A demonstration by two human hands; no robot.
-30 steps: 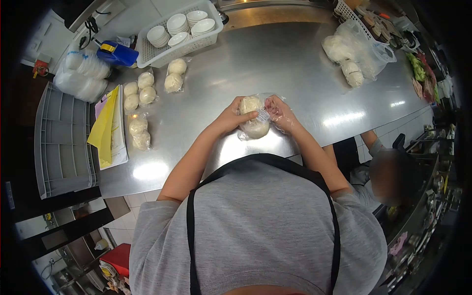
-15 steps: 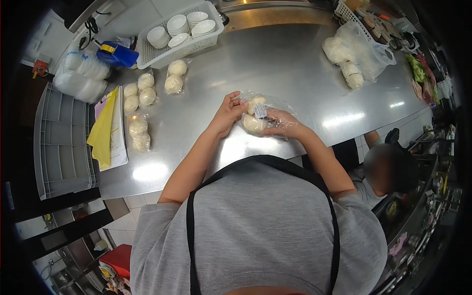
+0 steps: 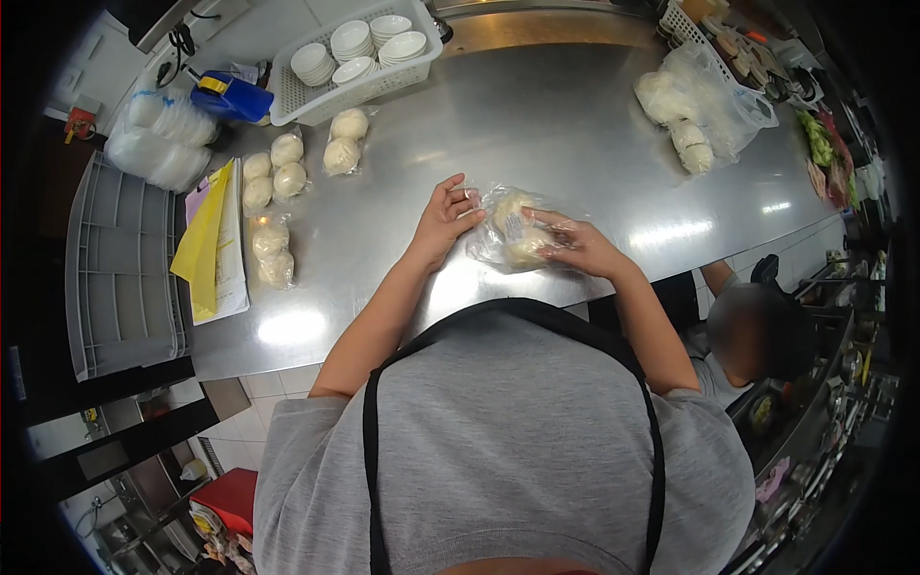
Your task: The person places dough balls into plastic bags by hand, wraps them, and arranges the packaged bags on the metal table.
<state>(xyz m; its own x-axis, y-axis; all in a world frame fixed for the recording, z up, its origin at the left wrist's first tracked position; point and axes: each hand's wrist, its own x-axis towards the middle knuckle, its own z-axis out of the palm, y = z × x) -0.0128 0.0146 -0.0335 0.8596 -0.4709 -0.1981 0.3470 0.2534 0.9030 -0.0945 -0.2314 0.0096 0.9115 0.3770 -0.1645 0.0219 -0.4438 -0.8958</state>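
Note:
A clear plastic bag with two pale dough balls and a small printed label rests on the steel counter in front of me. My right hand grips the bag from its right side, fingers over the balls and the plastic. Beside the bag's left edge is my left hand, its fingers apart and curved; thumb and fingertips come near the loose plastic, and I see nothing held in them. Similar bagged dough balls lie to the left: one pair below the basket, others near the papers, and another pair lower down.
A white basket with stacked small white dishes stands at the back left. Papers with a yellow sheet lie on the left, near a grey rack. A larger plastic bag of dough balls sits back right. Another person is below right.
The bag has shifted slightly right, and the left hand has come away from the dough balls. My right hand's fingers now lie over the top of the bag.

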